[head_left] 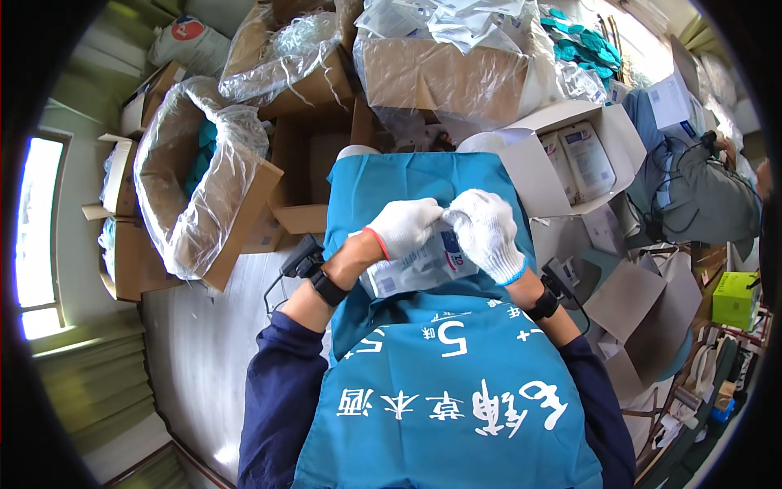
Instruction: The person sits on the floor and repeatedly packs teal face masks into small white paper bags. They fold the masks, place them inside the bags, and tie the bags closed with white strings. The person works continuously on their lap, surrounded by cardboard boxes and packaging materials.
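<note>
A flat white plastic packet (407, 275) with blue print lies over my lap on the blue apron (440, 367). My left hand (407, 228), in a white knit glove, is closed in a pinch at the packet's far edge. Close beside it, my right hand (487, 232), gloved the same way, has its fingers closed on that edge too. The fingertips of both hands nearly meet, and they hide the part of the packet they hold. Its near side shows below my hands.
Ahead stands a cardboard box (440, 81) heaped with similar white packets. An open white carton (538, 175) at the right holds upright packets (588, 156). Left is a plastic-lined box (232, 220) with green items inside. Another person (705, 196) sits at the far right.
</note>
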A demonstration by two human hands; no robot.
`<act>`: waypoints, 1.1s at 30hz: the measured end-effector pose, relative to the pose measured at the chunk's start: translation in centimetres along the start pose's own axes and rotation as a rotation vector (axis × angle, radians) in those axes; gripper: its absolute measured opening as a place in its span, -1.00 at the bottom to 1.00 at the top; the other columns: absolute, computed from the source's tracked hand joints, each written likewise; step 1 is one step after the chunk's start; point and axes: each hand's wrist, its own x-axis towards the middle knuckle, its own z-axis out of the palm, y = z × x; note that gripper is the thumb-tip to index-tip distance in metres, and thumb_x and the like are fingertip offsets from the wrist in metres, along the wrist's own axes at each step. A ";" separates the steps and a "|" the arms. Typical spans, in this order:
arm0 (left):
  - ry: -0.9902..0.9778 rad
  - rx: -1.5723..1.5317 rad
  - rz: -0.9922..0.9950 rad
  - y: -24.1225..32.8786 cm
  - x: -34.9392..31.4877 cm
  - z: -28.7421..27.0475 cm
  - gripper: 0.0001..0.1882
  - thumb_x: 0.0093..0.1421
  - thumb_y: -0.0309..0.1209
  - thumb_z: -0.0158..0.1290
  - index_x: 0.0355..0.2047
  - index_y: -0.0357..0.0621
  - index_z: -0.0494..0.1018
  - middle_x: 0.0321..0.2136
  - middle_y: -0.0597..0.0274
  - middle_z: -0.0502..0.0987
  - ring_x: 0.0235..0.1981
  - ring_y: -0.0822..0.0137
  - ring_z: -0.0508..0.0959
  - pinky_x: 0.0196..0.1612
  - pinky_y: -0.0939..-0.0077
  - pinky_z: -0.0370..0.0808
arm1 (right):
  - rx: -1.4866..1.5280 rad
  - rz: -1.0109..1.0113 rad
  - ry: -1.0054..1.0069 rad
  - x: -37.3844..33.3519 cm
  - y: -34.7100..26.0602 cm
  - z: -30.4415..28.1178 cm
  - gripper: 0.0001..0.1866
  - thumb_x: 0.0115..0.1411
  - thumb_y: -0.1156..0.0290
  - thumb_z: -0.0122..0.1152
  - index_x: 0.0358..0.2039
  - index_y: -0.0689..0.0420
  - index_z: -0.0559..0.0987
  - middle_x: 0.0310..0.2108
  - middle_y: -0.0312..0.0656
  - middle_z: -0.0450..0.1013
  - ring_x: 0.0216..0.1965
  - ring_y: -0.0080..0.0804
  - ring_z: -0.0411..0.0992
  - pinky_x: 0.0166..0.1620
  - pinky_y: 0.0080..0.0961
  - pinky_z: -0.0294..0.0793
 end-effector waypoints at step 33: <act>0.529 -0.159 -0.287 5.2 -5.5 -1.6 -0.88 0.11 -0.44 0.20 -0.42 -0.22 0.52 -0.39 0.04 0.57 -0.46 0.00 0.59 -0.35 0.30 0.54 | 0.559 0.448 -0.250 0.7 -1.8 -0.6 -0.92 0.18 0.49 0.31 -0.36 0.22 0.61 -0.47 -0.19 0.54 -0.39 -0.58 0.45 -0.24 -0.55 0.48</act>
